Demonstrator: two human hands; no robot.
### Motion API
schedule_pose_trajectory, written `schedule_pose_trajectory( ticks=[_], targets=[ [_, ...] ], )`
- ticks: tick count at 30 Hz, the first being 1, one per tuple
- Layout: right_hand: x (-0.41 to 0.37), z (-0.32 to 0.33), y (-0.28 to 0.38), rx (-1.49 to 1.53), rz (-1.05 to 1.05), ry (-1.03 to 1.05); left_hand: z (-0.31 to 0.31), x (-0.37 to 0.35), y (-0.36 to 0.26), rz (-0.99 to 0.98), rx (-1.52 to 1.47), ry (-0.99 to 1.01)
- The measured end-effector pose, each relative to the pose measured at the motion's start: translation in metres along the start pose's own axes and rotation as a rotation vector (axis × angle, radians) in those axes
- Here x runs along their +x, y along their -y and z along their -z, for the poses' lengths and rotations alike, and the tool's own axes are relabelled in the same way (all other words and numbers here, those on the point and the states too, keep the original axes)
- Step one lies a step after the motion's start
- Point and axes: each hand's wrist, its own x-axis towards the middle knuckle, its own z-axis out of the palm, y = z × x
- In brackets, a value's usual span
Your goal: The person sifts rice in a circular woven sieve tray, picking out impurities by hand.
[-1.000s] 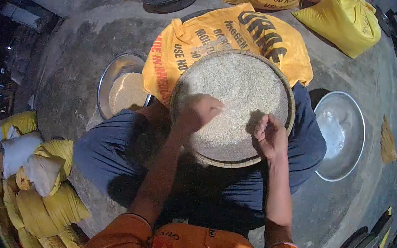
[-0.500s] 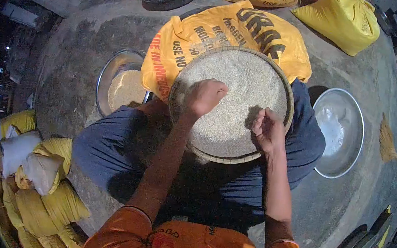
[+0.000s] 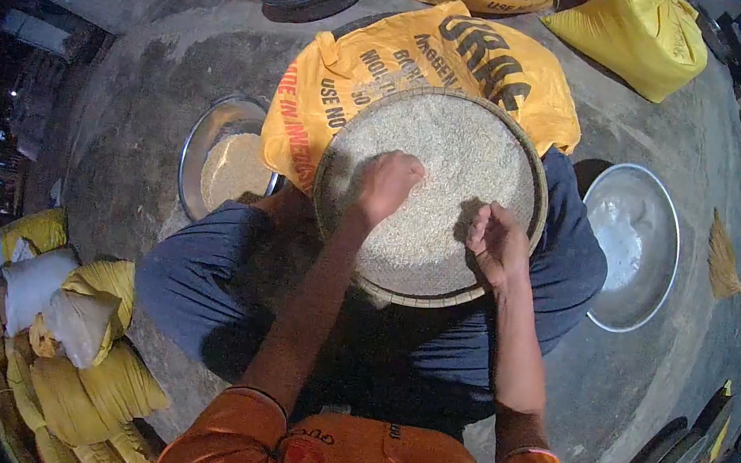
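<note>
A round woven winnowing tray rests on my lap, with a wide layer of pale rice-like grain spread over its bottom. Above the grain's left side, my left hand is closed, its thumb and fingertips in a pinch pointing right. Near the tray's right rim, my right hand is turned partly palm up with its fingers curled together. Whatever either hand holds is too small to make out. Bare weave shows at the tray's near edge.
Left of my knee is a metal bowl of brownish grain. A metal basin with whitish contents stands on the right, near a small broom. A yellow printed sack lies beyond the tray; more sacks are piled left.
My left hand has shifted very slightly over the grain and stays pinched. The fingers of my right hand have moved a little. The tray is nearly unmoved.
</note>
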Motion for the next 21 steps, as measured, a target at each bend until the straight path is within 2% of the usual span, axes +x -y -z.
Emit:
schedule_pose_trajectory(
  ticks=[2, 3, 5, 9, 11, 12, 14, 15, 17, 20, 21],
  targets=[
    [0.000, -0.003, -0.001, 0.050, -0.021, -0.079, 0.007, -0.002, 0.005, 0.059, -0.207, -0.010],
    [0.000, -0.003, -0.001, 0.050, -0.024, -0.078, 0.006, -0.003, 0.012, 0.062, -0.205, -0.011],
    [-0.001, -0.003, -0.002, -0.009, 0.006, 0.064, 0.002, -0.004, 0.026, 0.072, -0.287, -0.064],
    [-0.004, -0.012, -0.001, -0.004, -0.012, -0.018, 0.010, -0.010, 0.024, 0.168, -0.253, -0.055],
    [-0.004, -0.013, -0.001, -0.042, -0.012, -0.044, 0.014, -0.015, 0.018, 0.128, -0.541, 0.007],
    [-0.002, -0.012, -0.003, -0.040, -0.011, -0.047, 0.013, -0.017, 0.012, 0.128, -0.542, 0.010],
    [0.002, -0.009, -0.007, -0.035, -0.027, 0.028, 0.006, -0.022, -0.009, 0.107, -0.786, 0.129],
    [0.002, -0.010, -0.007, -0.034, -0.023, 0.021, 0.008, -0.025, -0.025, 0.105, -0.790, 0.136],
    [0.003, -0.012, -0.008, 0.015, -0.074, 0.062, 0.012, -0.032, -0.058, 0.128, -0.948, 0.281],
    [0.006, -0.007, -0.010, 0.001, -0.057, 0.095, -0.006, -0.034, -0.066, 0.095, -1.090, 0.407],
    [0.003, -0.008, -0.008, 0.034, -0.057, 0.107, -0.009, -0.035, -0.070, 0.087, -1.014, 0.397]
  ],
)
